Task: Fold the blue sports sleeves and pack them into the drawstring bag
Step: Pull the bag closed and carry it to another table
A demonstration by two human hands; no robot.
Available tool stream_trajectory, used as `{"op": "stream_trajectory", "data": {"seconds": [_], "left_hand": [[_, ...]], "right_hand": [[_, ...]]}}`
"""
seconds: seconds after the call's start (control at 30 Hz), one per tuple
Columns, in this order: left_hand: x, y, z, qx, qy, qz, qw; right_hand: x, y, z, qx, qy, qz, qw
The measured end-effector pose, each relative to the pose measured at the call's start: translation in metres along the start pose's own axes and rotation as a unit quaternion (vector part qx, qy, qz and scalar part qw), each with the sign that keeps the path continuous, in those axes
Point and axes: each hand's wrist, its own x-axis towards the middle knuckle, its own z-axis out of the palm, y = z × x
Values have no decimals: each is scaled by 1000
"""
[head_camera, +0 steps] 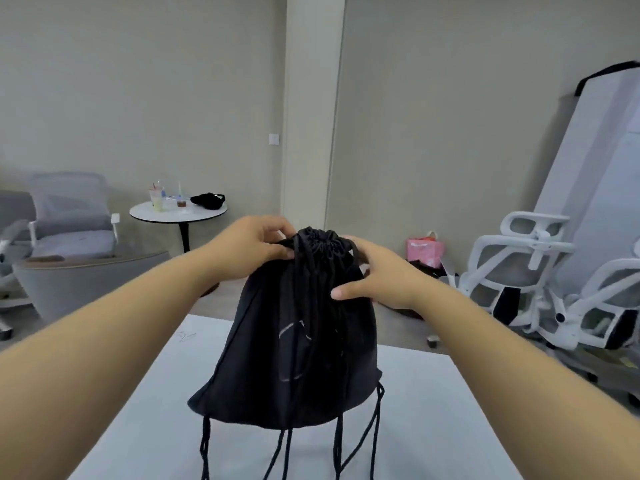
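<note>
A black drawstring bag [294,358] is held up above the white table [433,410], its mouth gathered shut at the top. My left hand [252,245] pinches the left side of the gathered mouth. My right hand [377,275] grips the right side near the top, thumb lying across the fabric. Black cords [284,452] hang down from the bag's bottom toward the table's near edge. No blue sports sleeves are visible; whether they are inside the bag cannot be seen.
Beyond the table stand a round white side table [178,211] with cups and a black item, grey armchairs [72,220] at left, a pink bag [425,251] on the floor, and white office chairs [540,278] lying at right.
</note>
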Motion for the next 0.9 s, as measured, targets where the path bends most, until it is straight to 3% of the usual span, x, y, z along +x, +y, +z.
{"op": "stream_trajectory", "data": {"seconds": [0.1, 0.3, 0.53, 0.73, 0.9], "left_hand": [[48, -12, -2, 11, 13, -9, 1000], [132, -41, -12, 16, 38, -29, 999], [195, -70, -35, -73, 79, 1, 994], [197, -125, -20, -91, 34, 12, 995], [165, -200, 26, -61, -83, -33, 994]], "right_hand": [[53, 15, -14, -30, 29, -6, 999], [138, 36, -21, 4, 164, 15, 986], [203, 35, -27, -9, 261, -29, 965], [210, 67, 5, -146, 267, 11, 953], [190, 132, 63, -215, 168, 52, 961]]}}
